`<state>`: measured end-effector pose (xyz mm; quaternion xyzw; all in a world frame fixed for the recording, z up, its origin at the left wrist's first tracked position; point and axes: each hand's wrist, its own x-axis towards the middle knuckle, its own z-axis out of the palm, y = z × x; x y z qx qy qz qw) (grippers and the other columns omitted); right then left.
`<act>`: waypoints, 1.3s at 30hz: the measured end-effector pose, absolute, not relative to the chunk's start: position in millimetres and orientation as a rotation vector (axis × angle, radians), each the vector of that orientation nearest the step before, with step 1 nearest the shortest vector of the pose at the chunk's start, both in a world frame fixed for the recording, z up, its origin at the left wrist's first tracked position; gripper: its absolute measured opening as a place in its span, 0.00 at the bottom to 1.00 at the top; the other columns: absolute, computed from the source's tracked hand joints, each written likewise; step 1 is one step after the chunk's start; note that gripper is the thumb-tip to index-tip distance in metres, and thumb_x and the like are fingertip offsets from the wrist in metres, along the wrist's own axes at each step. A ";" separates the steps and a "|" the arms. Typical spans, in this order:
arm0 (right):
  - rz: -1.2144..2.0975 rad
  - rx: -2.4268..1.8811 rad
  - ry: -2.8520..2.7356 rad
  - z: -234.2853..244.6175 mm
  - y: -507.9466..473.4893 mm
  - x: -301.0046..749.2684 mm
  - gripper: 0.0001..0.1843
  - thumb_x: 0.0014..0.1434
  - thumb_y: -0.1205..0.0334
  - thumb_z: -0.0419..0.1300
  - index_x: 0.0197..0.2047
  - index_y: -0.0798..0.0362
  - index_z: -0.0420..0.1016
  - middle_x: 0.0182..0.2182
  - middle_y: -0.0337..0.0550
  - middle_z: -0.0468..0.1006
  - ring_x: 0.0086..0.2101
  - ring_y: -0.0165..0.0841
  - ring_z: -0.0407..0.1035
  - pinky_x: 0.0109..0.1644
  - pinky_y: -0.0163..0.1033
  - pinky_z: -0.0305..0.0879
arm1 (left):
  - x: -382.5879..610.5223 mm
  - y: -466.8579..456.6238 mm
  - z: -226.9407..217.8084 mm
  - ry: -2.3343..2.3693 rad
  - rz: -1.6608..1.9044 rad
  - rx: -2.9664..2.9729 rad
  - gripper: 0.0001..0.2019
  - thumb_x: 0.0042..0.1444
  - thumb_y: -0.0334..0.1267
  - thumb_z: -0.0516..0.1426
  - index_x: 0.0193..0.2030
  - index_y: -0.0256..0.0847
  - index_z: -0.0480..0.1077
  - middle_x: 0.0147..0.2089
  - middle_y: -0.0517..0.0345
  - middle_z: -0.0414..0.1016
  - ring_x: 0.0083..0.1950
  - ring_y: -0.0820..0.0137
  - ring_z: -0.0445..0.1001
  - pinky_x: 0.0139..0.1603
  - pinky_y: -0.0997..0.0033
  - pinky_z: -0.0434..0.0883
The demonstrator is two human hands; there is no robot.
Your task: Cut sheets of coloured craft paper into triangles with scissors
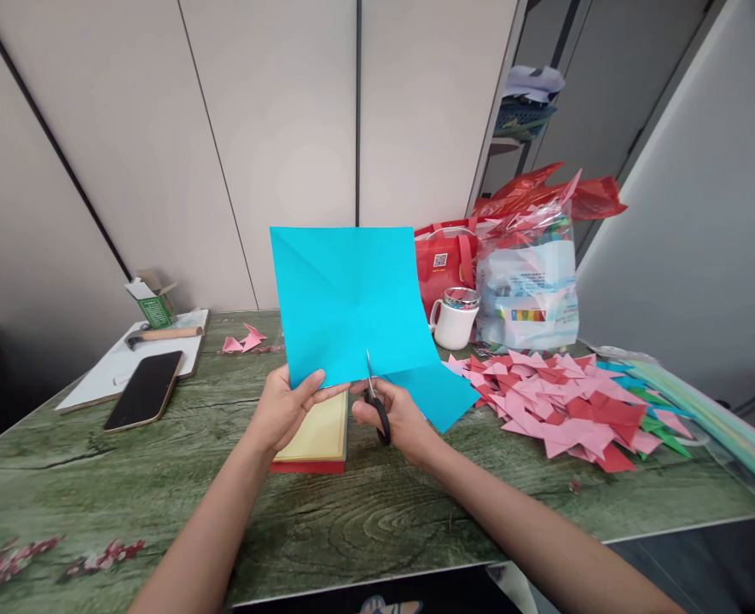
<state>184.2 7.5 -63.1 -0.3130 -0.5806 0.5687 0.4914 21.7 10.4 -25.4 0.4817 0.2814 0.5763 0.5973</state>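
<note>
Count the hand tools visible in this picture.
2: the scissors in the right hand, and the hammer on the white board at left. More may be hidden.

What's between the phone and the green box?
A hammer, lying on the white board between phone and green box; seen in the head view.

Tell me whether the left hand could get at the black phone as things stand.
Probably yes: the black phone lies off to the left of the left hand, and nothing seems to stand between them. That hand is holding the blue sheet, though, so it would likely need to let go first.
</note>
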 end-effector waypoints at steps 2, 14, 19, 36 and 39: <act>1.377 -0.758 -1.409 -62.8 7.1 183.9 0.21 0.43 0.49 0.63 0.35 0.53 0.66 0.20 0.34 0.65 0.23 0.28 0.60 0.29 0.34 0.55 | 21.8 10.0 -24.9 0.650 1.330 1.118 0.15 0.46 0.34 0.61 0.43 0.38 0.70 0.46 0.51 0.75 0.49 0.58 0.70 0.52 0.48 0.65; 1.389 -0.772 -1.383 -68.0 9.3 182.7 0.20 0.42 0.48 0.63 0.32 0.53 0.66 0.23 0.36 0.66 0.22 0.26 0.59 0.27 0.34 0.57 | 22.7 10.1 -24.0 0.668 1.336 1.115 0.11 0.46 0.33 0.61 0.38 0.35 0.71 0.45 0.51 0.75 0.50 0.57 0.69 0.50 0.49 0.67; 1.397 -0.771 -1.371 -70.5 10.5 182.8 0.20 0.42 0.48 0.64 0.31 0.52 0.66 0.22 0.35 0.65 0.20 0.25 0.58 0.26 0.34 0.59 | 22.3 10.7 -25.0 0.668 1.341 1.098 0.10 0.45 0.33 0.61 0.37 0.35 0.71 0.45 0.51 0.75 0.50 0.57 0.69 0.51 0.49 0.67; 1.402 -0.784 -1.352 -73.1 11.0 182.4 0.19 0.42 0.48 0.63 0.30 0.53 0.67 0.18 0.32 0.63 0.17 0.24 0.57 0.24 0.34 0.58 | 22.8 9.9 -23.2 0.680 1.345 1.100 0.11 0.43 0.34 0.62 0.35 0.35 0.72 0.44 0.51 0.75 0.49 0.56 0.70 0.51 0.46 0.66; 1.398 -0.787 -1.350 -73.8 11.3 182.5 0.18 0.42 0.48 0.63 0.30 0.53 0.67 0.18 0.32 0.64 0.17 0.24 0.58 0.24 0.33 0.59 | 22.7 10.2 -23.8 0.675 1.350 1.099 0.11 0.43 0.34 0.63 0.35 0.36 0.72 0.44 0.51 0.75 0.48 0.56 0.70 0.52 0.45 0.65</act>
